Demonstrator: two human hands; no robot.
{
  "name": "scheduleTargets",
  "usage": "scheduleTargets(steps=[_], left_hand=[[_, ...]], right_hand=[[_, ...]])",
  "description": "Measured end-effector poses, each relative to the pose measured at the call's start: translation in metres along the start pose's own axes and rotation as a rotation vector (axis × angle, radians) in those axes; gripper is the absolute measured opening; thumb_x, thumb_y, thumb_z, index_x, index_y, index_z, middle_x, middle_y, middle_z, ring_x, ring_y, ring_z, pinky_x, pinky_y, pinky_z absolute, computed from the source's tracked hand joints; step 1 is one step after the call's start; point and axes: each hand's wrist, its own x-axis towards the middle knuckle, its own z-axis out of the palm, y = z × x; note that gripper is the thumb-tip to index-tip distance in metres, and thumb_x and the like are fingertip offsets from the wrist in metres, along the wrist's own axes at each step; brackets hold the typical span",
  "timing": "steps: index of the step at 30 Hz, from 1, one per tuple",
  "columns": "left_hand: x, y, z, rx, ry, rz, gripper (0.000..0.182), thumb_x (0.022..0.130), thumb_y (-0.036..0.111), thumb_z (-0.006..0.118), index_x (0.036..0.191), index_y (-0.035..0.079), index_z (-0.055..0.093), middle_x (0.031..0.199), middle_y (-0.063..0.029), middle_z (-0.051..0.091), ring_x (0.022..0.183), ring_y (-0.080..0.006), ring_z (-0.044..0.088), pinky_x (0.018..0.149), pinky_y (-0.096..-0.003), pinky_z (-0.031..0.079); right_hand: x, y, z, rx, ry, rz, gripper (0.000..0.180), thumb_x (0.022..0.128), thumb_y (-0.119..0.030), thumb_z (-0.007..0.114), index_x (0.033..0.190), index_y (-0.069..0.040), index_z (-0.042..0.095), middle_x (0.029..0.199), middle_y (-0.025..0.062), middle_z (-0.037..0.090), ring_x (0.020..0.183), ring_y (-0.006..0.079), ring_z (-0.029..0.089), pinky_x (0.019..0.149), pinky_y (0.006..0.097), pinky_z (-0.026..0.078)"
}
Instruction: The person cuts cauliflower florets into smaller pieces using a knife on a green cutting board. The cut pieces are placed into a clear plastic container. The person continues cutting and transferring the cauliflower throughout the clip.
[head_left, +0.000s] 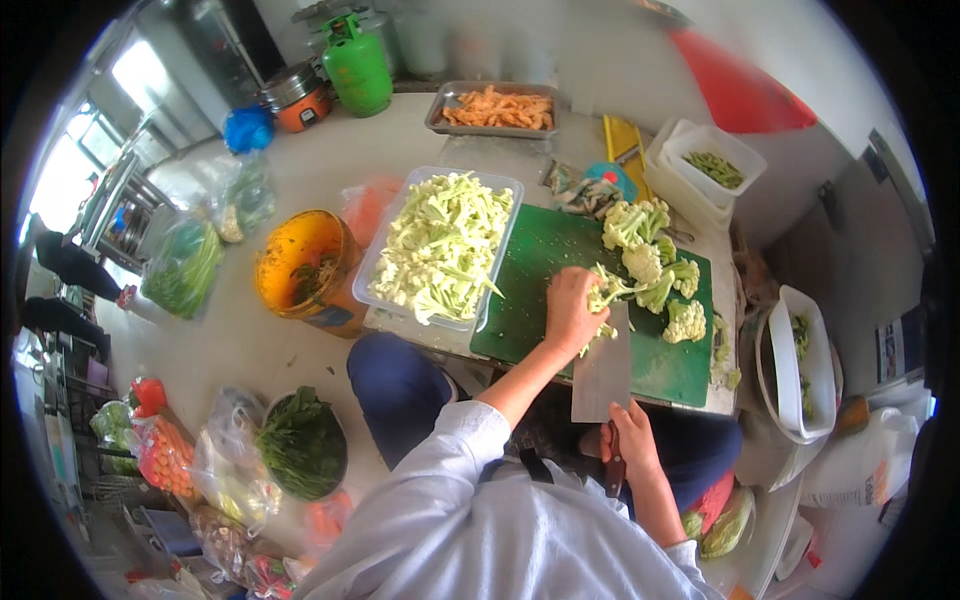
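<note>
My left hand (571, 311) grips a piece of cauliflower (611, 289) over the green cutting board (525, 255). The broad blade of a cleaver (604, 367) lies just to the right of those fingers, its tip end near the piece. Around the wooden handle of the cleaver, my right hand (634, 439) is closed at the board's front edge. Several cauliflower florets (643, 264) are heaped on the board's right side, and small crumbs are scattered over it. Left of the board, a clear plastic tub (361, 289) is piled high with cut cauliflower (450, 240).
A yellow bucket (274, 259) with scraps stands left of the tub. Behind are a metal tray (435, 124) of orange food, a cloth (589, 196), a yellow slicer (624, 146) and white containers (679, 180). Bagged vegetables (184, 262) and a bowl of greens (304, 446) sit on the floor.
</note>
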Motion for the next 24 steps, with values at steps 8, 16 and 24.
scheduleTargets(steps=[8, 16, 24], left_hand=[[0.038, 0.027, -0.046, -0.089, 0.134, 0.124, 0.047, 0.069, 0.004, 0.088, 0.108, 0.011, 0.062, 0.117, -0.0131, 0.060, 0.111, -0.0371, 0.060, 0.097, -0.0487, 0.048], [0.103, -0.014, -0.178, 0.044, 0.187, 0.113, 0.040, 0.072, 0.006, 0.086, 0.105, 0.011, 0.063, 0.111, -0.0131, 0.063, 0.107, -0.0342, 0.062, 0.097, -0.0479, 0.050], [0.118, -0.057, -0.239, 0.120, 0.187, 0.105, 0.034, 0.076, 0.005, 0.082, 0.105, 0.007, 0.064, 0.107, -0.0153, 0.068, 0.108, -0.0377, 0.066, 0.094, -0.0463, 0.053]], right_hand=[[-0.010, -0.048, 0.053, -0.124, -0.006, -0.080, 0.020, 0.114, -0.023, 0.053, 0.121, -0.004, 0.057, 0.070, 0.0038, 0.056, 0.040, 0.0161, 0.052, 0.039, 0.0306, 0.044], [0.027, -0.101, 0.149, -0.164, -0.299, -0.192, 0.020, 0.113, -0.022, 0.053, 0.117, -0.002, 0.055, 0.071, 0.0062, 0.055, 0.043, 0.0166, 0.051, 0.041, 0.0298, 0.044], [0.046, -0.109, 0.208, -0.125, -0.401, -0.103, 0.019, 0.113, -0.022, 0.053, 0.113, -0.002, 0.055, 0.074, 0.0045, 0.056, 0.045, 0.0149, 0.052, 0.043, 0.0295, 0.044]])
